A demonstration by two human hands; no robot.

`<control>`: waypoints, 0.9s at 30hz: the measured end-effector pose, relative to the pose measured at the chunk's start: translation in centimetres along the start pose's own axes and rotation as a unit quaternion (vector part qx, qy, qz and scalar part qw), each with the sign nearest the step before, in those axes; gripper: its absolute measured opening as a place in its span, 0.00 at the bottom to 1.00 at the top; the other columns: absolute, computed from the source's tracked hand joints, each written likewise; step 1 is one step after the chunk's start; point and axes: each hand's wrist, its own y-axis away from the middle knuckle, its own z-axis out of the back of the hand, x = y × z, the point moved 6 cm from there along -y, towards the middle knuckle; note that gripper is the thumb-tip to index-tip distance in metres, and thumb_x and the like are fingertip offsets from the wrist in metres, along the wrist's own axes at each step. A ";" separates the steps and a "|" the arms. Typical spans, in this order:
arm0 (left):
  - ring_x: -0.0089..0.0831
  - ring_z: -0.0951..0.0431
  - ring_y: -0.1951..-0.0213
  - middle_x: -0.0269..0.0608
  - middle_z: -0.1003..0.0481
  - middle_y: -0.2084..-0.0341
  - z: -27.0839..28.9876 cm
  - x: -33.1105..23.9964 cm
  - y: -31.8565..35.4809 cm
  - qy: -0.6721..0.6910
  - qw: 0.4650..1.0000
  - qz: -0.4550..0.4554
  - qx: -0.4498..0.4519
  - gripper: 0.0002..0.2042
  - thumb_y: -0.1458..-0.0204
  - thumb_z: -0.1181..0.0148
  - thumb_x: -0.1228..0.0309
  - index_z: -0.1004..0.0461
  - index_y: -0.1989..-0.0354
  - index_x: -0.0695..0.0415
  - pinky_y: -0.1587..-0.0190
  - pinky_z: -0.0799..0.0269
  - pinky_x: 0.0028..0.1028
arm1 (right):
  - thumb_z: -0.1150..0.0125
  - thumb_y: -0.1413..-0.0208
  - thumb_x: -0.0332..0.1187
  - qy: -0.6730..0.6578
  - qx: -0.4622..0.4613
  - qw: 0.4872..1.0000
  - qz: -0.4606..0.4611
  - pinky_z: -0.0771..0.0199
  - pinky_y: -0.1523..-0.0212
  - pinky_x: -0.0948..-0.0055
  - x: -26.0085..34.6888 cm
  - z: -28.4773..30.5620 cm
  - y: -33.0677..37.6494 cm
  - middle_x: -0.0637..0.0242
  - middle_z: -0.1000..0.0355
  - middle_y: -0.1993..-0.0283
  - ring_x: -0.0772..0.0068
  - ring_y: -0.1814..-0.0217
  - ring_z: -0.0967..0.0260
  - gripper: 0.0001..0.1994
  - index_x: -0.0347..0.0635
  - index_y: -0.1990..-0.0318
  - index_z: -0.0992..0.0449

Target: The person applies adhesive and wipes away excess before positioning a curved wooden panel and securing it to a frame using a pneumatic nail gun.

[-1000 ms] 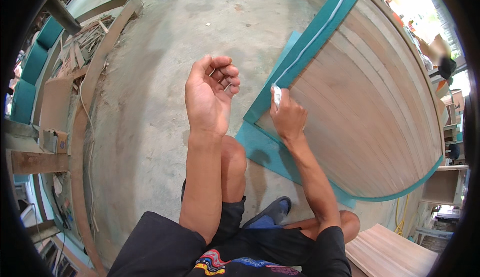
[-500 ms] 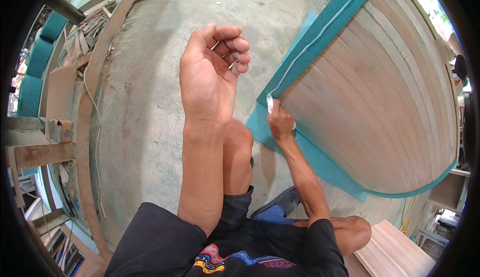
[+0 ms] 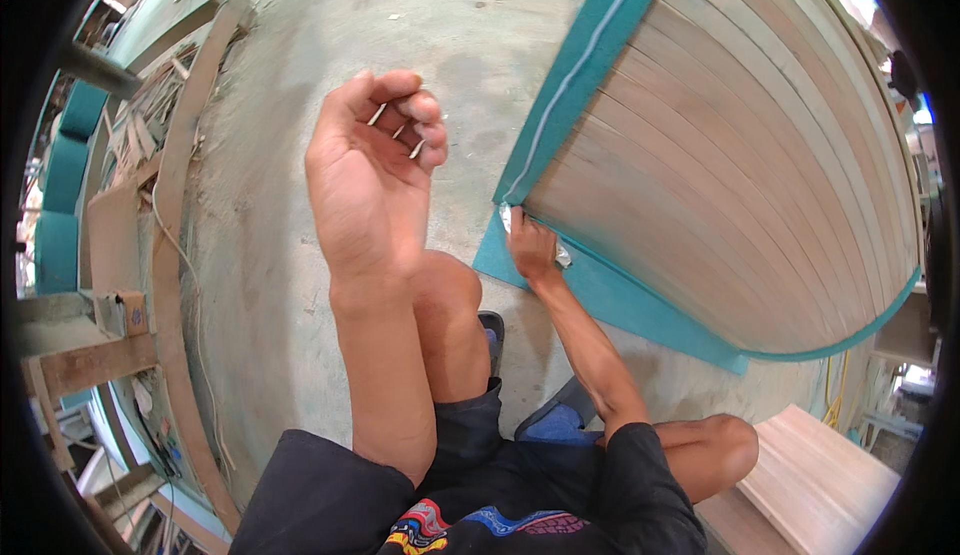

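My right hand (image 3: 533, 248) is closed around a crinkled silvery-clear squeeze bag (image 3: 563, 256), whose front part sticks out past my fingers. The bag's tip is at the lower corner of a teal edge strip (image 3: 562, 120). A pale bead of paste (image 3: 587, 45) runs along that strip and ends close to the tip. The strip borders a large, curved shell of wooden planks (image 3: 740, 185), shaped like a boat hull. My left hand (image 3: 375, 165) is raised over the floor, palm up, its fingers loosely curled with gaps between them and nothing seen in them.
A flat teal panel (image 3: 650, 325) lies under the shell's lower edge. Pale wooden boards (image 3: 815, 480) rest at the lower right. Along the left runs a wooden beam (image 3: 175, 225), with scrap wood (image 3: 150, 120) behind it. My bent knees flank the working spot.
The view has shifted, so the shell sits further left and higher. My right hand has stayed at the strip's lower corner with the bag. My left hand remains raised and curled.
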 end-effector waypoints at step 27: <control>0.18 0.32 0.68 0.28 0.30 0.72 -6.7 14.3 0.1 -0.121 0.993 -0.010 -0.002 0.13 0.36 0.47 0.57 0.27 0.62 0.53 0.66 0.40 0.21 | 0.42 0.35 0.48 -0.245 -0.328 0.824 -0.391 0.38 0.72 0.81 -47.3 51.7 14.6 0.76 0.30 0.74 0.87 0.73 0.39 0.18 0.39 0.57 0.21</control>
